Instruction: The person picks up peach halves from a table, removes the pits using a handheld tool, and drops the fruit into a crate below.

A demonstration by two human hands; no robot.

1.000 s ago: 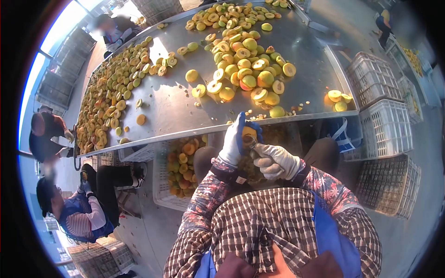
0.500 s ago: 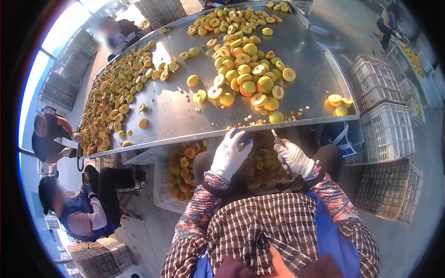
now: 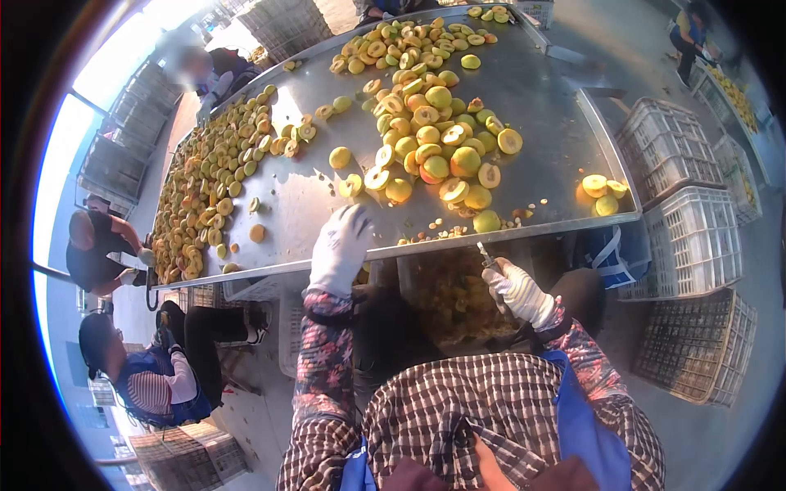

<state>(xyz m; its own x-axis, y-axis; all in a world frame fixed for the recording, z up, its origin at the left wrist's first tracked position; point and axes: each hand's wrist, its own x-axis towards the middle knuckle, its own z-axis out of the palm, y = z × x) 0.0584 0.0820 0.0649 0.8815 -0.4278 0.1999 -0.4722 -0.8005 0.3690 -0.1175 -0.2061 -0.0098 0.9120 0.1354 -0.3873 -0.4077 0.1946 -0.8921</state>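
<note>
My left hand [image 3: 342,245], in a white glove, reaches over the near edge of the metal table [image 3: 303,204]. Its fingers stretch forward and hold nothing that I can see. In front of it lie halved and whole yellow-green stone fruit [image 3: 399,191], with one cut half [image 3: 350,186] nearest the fingers. My right hand [image 3: 521,293], also gloved, is closed around a small hand tool [image 3: 486,255] with a dark handle and a narrow metal tip pointing up. That hand is just below the table edge. Loose pits [image 3: 446,232] are scattered along the rim.
A large heap of halved fruit [image 3: 192,196] covers the table's left side. Below the edge, between my knees, a container holds more fruit pieces [image 3: 458,299]. White crates [image 3: 692,237] are stacked on the right. Co-workers [image 3: 151,368] sit to the left.
My left hand has moved left and forward, from just below the rim beside the tool to over the tabletop. My right hand stays nearly in place with the tool.
</note>
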